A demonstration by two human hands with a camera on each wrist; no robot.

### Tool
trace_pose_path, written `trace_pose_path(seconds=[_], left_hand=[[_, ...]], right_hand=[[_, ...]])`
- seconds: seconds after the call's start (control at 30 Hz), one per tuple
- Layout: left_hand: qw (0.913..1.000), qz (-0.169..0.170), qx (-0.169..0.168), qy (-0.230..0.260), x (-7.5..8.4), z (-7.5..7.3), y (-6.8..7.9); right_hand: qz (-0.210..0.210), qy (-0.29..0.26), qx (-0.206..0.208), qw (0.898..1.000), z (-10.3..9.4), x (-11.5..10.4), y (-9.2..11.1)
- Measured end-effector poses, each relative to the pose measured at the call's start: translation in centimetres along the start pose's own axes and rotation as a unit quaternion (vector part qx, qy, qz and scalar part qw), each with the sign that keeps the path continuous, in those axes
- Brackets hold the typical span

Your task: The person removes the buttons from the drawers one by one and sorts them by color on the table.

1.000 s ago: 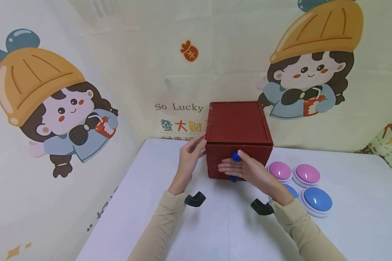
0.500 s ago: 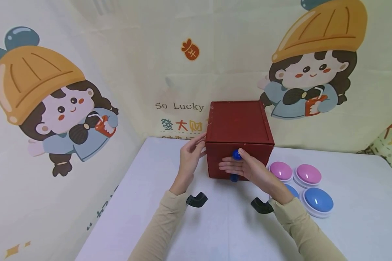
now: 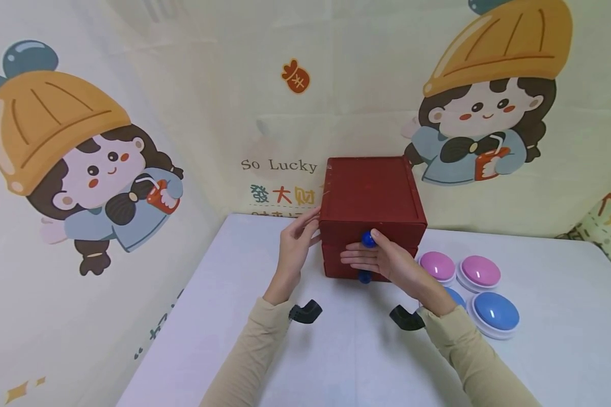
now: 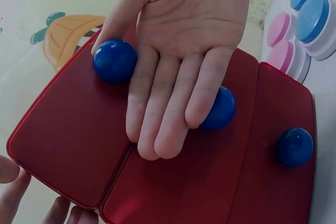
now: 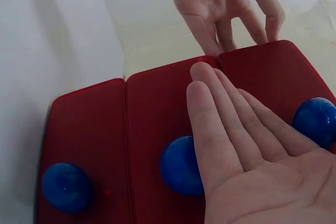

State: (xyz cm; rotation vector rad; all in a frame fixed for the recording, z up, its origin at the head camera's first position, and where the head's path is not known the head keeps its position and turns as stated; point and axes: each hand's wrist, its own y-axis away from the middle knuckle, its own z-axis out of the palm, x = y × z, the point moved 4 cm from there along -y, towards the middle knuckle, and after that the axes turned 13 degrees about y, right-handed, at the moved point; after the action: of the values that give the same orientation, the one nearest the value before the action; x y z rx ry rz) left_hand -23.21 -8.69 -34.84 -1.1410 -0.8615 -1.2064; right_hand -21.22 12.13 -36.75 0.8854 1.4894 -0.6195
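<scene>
A dark red box [image 3: 374,189] stands at the back of the table, its front divided into three drawer panels, each with a round blue knob. My right hand [image 3: 389,264] is at the front, with the top knob [image 4: 114,60] between thumb and index finger. The other fingers stretch straight across the panels and partly cover the middle knob [image 4: 220,111]. Farthest from them is the bottom knob [image 4: 295,147]. Against the box's left side rest the fingertips of my left hand [image 3: 292,251], fingers only gently bent. No gap shows under the box's top edge.
Right of the box are two pink push lights [image 3: 437,265] and two blue push lights [image 3: 496,310] on white bases; my right forearm overlaps one blue light. Behind the white table [image 3: 336,350] hangs a cream cloth [image 3: 366,79] with cartoon figures.
The dark gap along the top of the box's front has narrowed and vanished. The top knob and my right hand have shifted slightly toward the box; my left hand stays in place.
</scene>
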Motion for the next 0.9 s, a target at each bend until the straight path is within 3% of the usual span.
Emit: trace_pose_path(seconds=[0.6, 0.9], left_hand=[[0.9994, 0.027, -0.016, -0.015, 0.4, -0.1, 0.7], [0.9993, 0.032, 0.0, -0.019, 1.3, 0.0, 1.3]], right_hand=[[0.02, 0.018, 0.026, 0.999, 0.1, 0.1, 1.1], [0.006, 0.089, 0.046, 0.995, -0.4, -0.5, 2.6]])
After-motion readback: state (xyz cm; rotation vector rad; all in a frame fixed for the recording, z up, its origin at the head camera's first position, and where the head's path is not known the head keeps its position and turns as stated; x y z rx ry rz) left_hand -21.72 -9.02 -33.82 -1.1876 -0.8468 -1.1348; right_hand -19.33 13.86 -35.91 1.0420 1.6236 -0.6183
